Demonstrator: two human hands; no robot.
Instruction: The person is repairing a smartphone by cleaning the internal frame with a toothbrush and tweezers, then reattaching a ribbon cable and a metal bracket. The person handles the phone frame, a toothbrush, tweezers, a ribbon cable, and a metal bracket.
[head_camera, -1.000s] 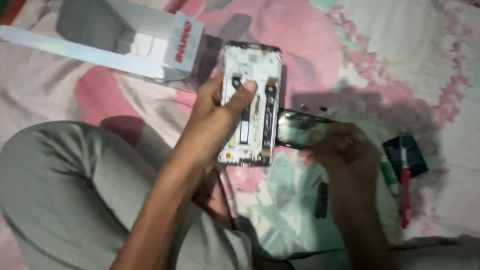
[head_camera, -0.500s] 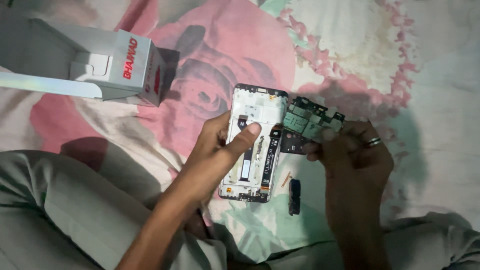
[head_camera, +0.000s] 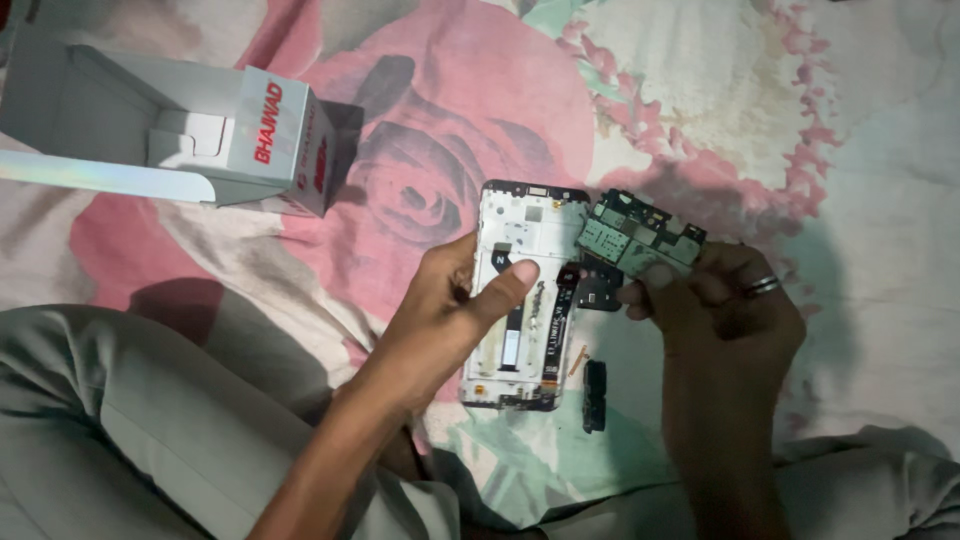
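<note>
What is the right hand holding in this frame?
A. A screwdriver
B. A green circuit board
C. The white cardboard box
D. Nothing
B: the right hand pinches a green circuit board by its lower edge, beside the opened phone frame that the left hand grips.

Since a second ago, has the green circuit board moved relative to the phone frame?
Yes. The circuit board in the right hand has risen from beside the phone frame's middle to its upper right corner.
</note>
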